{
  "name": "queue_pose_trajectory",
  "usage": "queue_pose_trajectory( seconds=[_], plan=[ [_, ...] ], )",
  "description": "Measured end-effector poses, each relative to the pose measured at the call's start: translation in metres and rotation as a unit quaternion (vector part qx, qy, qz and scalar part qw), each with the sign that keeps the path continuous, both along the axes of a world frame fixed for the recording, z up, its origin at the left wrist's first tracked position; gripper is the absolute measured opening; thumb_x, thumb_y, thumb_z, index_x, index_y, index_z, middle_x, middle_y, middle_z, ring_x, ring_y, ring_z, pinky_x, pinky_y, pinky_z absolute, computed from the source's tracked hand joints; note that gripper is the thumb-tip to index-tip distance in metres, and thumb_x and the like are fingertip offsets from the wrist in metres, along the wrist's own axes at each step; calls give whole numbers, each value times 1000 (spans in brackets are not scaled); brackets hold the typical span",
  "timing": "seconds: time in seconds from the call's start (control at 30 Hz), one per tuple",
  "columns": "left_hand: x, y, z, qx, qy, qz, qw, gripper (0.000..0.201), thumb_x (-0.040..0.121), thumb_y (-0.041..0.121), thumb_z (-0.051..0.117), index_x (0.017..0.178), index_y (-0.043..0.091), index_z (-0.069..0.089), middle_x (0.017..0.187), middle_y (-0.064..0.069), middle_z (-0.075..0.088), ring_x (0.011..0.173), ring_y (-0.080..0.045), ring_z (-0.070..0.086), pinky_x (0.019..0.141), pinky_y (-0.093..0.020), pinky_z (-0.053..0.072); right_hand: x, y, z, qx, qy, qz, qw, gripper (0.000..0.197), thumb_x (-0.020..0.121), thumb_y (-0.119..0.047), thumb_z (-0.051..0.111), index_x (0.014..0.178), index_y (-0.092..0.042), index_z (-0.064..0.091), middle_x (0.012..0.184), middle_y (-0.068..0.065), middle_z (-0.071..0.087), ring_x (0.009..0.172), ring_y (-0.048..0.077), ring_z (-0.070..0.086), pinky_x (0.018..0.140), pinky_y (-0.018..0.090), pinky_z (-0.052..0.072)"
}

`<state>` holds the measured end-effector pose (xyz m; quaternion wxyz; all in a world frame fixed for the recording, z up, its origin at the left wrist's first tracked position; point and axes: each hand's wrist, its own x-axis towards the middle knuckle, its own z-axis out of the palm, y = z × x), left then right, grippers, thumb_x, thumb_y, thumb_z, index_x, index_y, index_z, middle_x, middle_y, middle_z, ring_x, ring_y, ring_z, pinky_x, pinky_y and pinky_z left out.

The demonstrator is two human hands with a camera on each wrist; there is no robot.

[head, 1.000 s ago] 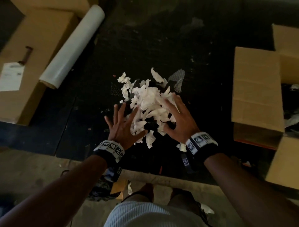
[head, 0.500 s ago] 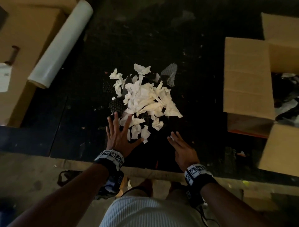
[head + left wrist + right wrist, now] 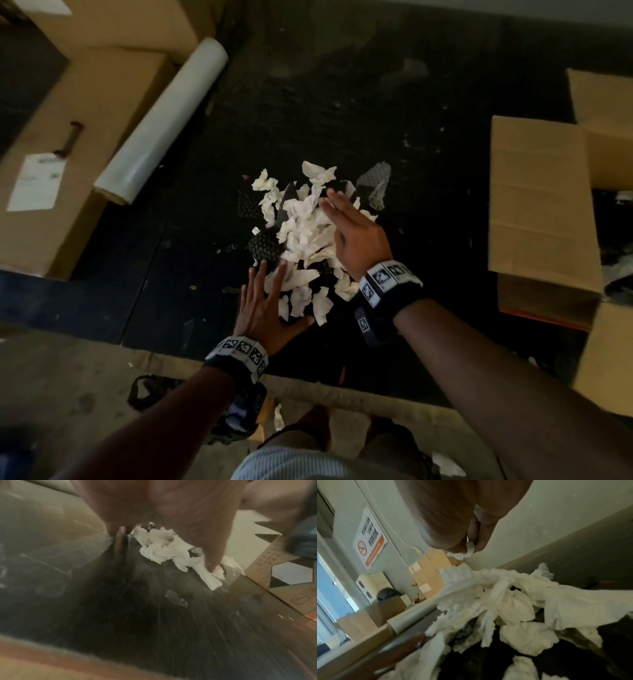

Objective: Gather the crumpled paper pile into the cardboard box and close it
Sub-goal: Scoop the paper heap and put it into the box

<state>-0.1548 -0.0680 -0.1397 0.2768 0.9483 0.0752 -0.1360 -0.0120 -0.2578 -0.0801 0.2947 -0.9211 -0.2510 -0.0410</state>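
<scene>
A pile of crumpled white paper (image 3: 308, 236) lies on the dark floor mat, mixed with black netted scraps. My left hand (image 3: 265, 298) lies flat on the mat with straight fingers, touching the pile's near left edge. My right hand (image 3: 351, 228) stretches straight-fingered over the pile's right side. The open cardboard box (image 3: 541, 205) stands at the right, flaps spread and inside dark. In the left wrist view the palm (image 3: 171, 507) hovers by the paper (image 3: 164, 550). In the right wrist view a small scrap (image 3: 469, 548) sits at the fingertips (image 3: 481, 542) above the heap (image 3: 505, 601).
A roll of clear film (image 3: 161, 126) lies at the upper left against closed cardboard boxes (image 3: 85, 144). A clear bubble-wrap piece (image 3: 375, 185) lies behind the pile. A pale concrete strip (image 3: 102, 377) borders the mat's near edge by my knees.
My right hand has gone from the mat near the pile's front forward onto the pile's right side. My left hand has stayed at the near left edge.
</scene>
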Motion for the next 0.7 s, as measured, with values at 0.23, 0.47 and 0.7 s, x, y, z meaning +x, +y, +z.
queue_pose_trajectory(
  seconds=[0.23,0.47,0.7],
  plan=[
    [11,15,15,-7,-61,24,998,111,70,94,47,159,46,-1,168,-3,-1,156,-30,2,119,-62,26,18,0,-7,-38,74,38,996,60,95,-35,56,152,-26,38,160,3,32,145,23,34,109,44,44],
    [87,32,34,41,-49,-3,998,118,64,94,53,156,51,-5,167,0,-21,152,-33,-23,117,-70,3,88,-27,-10,-90,133,-164,973,56,95,-31,58,148,-37,40,165,8,11,146,30,30,109,42,44],
    [114,8,10,52,49,-81,994,120,61,98,49,149,57,-23,163,2,-34,150,-37,-25,118,-72,7,149,-35,-63,-218,320,-152,909,56,99,-48,44,153,-39,30,166,13,10,150,39,9,122,50,15]
  ],
)
